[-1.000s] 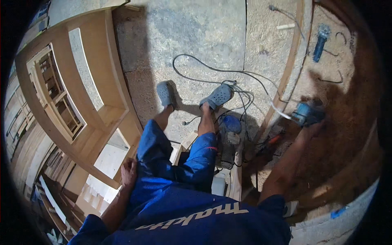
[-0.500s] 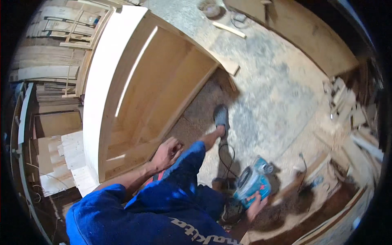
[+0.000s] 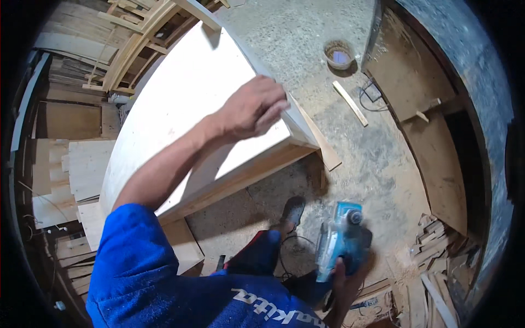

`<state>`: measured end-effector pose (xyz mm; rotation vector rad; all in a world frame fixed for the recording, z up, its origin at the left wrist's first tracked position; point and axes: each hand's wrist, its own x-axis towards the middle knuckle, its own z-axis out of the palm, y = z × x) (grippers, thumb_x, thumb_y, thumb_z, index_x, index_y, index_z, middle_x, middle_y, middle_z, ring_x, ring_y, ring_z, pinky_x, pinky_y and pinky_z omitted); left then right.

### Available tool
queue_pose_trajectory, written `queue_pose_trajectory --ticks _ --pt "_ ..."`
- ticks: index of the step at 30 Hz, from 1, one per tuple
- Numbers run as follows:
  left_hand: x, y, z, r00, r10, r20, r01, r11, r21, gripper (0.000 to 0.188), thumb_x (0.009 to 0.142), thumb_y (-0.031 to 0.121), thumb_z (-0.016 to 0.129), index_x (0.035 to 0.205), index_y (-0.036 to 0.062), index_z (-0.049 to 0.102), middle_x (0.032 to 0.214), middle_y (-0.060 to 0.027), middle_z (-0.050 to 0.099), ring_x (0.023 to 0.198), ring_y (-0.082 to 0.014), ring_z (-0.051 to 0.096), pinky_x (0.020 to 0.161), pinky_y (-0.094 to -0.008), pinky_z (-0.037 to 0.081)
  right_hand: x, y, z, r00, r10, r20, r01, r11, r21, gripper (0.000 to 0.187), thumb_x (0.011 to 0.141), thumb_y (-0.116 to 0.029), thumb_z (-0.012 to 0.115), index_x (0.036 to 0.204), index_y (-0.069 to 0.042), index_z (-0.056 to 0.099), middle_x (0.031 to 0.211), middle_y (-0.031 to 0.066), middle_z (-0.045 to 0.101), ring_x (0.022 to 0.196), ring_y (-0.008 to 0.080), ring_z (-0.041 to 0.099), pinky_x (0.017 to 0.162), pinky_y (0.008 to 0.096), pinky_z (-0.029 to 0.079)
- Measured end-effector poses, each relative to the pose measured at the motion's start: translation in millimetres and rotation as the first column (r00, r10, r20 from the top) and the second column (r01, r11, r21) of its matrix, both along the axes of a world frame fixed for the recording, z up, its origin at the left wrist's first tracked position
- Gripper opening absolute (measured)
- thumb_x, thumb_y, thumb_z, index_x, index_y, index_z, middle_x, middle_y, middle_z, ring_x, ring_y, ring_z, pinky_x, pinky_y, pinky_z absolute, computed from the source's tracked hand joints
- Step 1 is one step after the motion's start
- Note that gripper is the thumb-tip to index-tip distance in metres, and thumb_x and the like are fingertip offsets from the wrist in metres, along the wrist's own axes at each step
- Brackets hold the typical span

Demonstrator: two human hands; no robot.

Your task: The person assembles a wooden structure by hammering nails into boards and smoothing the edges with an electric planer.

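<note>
My right hand (image 3: 339, 273) is wrapped round the handle of a teal power planer (image 3: 348, 232) with a dark round knob, held off to my right above the floor and slightly blurred. My left arm reaches across a large white-faced wooden cabinet (image 3: 180, 104). Close to that cabinet's far right edge is my left hand (image 3: 254, 106), its fingers curled together. Whether they touch the panel or hold anything small is hidden. Bare wood shows along the cabinet's near edge.
A bowl (image 3: 339, 54), a loose wood strip (image 3: 350, 103) and a black cable (image 3: 373, 98) lie on the floor beyond. Brown boards (image 3: 418, 93) line the right side, with offcuts (image 3: 432, 240) piled below. Stacked planks (image 3: 68, 115) stand at left.
The cabinet now shows its white face, where its open brown inside faced me before. My left hand has gone from beside my knee to the white panel. The planer has turned more upright.
</note>
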<state>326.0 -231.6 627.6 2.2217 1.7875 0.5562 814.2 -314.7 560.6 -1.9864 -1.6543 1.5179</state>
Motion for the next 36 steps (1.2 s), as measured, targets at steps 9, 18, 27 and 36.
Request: queue_pose_trajectory --ticks 9,18,27,36 --pt "-12 -10 10 0.964 0.209 0.164 -0.232 0.963 0.137 0.011 0.099 0.009 0.053 0.099 0.0016 0.060 0.092 -0.0142 0.057 0.087 -0.0279 0.059 0.091 -0.0409 0.047 -70 129 44 0.955 0.017 -0.295 0.031 0.987 0.159 0.048 0.095 -0.027 0.070 0.126 0.006 0.052 0.083 0.0111 0.062 0.056 0.0144 0.057 0.051 0.0288 0.047" --pt "-100 -51 -13 0.430 0.897 -0.105 -0.810 0.434 0.393 0.018 0.099 0.014 0.057 0.110 -0.0001 0.063 0.109 -0.0183 0.062 0.102 -0.0339 0.055 0.092 -0.0432 0.044 -102 233 54 0.559 -0.380 -0.737 -0.347 0.700 -0.624 0.066 0.096 -0.044 0.069 0.136 0.004 0.048 0.064 0.0016 0.044 0.043 0.0150 0.048 0.040 0.0335 0.045" --pt "-98 -45 -21 0.400 0.903 -0.157 -0.814 0.429 0.392 0.018 0.095 0.010 0.057 0.108 0.0014 0.064 0.103 -0.0161 0.065 0.101 -0.0350 0.056 0.091 -0.0452 0.045 -97 226 41 0.423 -0.571 -0.704 -0.578 0.429 -0.694 0.064 0.100 -0.045 0.063 0.140 0.000 0.042 0.064 -0.0032 0.041 0.040 0.0109 0.044 0.038 0.0314 0.044" --pt "-91 -45 -19 0.354 0.921 -0.162 -0.836 0.389 0.387 0.021 0.091 0.006 0.056 0.111 0.0041 0.063 0.109 -0.0152 0.063 0.104 -0.0349 0.057 0.093 -0.0452 0.045 -110 221 53 0.531 -0.412 -0.740 -0.587 0.450 -0.672 0.058 0.091 -0.050 0.073 0.122 -0.006 0.050 0.060 -0.0030 0.041 0.039 0.0123 0.043 0.036 0.0305 0.040"
